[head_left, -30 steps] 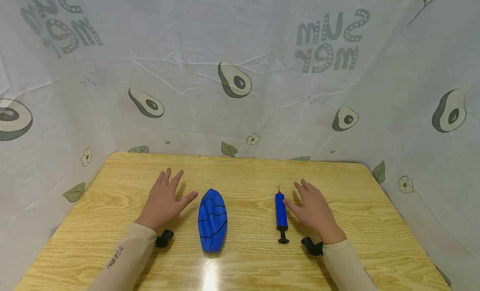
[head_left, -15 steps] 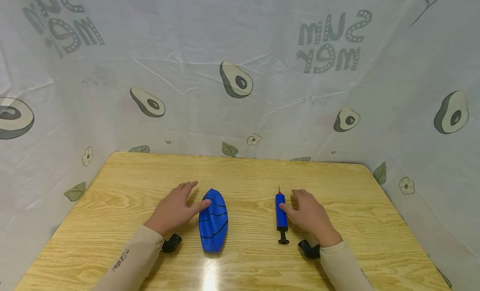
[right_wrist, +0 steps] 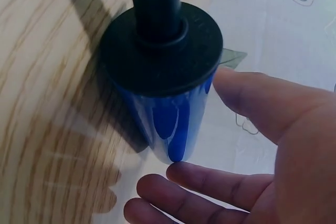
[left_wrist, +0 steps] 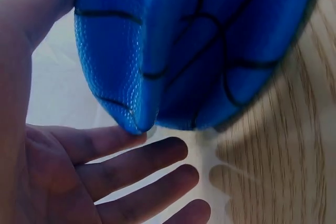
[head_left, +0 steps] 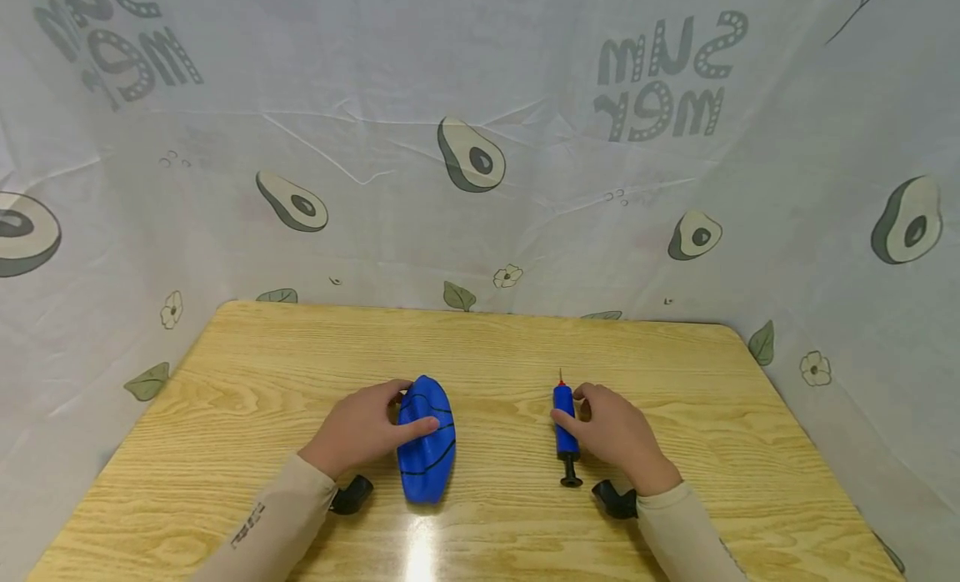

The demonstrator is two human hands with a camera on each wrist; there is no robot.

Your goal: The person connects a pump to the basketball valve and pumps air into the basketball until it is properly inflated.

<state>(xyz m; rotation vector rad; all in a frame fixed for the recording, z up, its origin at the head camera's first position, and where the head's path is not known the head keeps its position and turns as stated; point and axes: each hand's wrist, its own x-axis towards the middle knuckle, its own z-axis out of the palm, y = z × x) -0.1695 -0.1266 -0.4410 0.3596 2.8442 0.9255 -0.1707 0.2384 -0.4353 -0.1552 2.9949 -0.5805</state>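
A deflated blue ball [head_left: 426, 474] with black seam lines lies folded on the table, left of centre. My left hand [head_left: 360, 428] has it between thumb and index finger; the thumb lies across its top. In the left wrist view the other fingers [left_wrist: 142, 174] spread out below the ball's pebbled edge. To the right lies a blue hand pump [head_left: 567, 440] with a black handle toward me and a needle at its far end. My right hand [head_left: 618, 428] pinches its barrel [right_wrist: 173, 124], thumb on one side and index fingertip on the other.
The pale wooden table [head_left: 487, 357] ends at a white curtain [head_left: 360, 165] printed with avocados, which hangs behind it and along both sides. Black wrist-worn pieces [head_left: 351, 494] stick out at both wrists, close over the tabletop.
My left hand has moved right from beside the ball, its thumb now over it. My right hand has shifted left and closed in on the pump. The pump has nudged slightly right.
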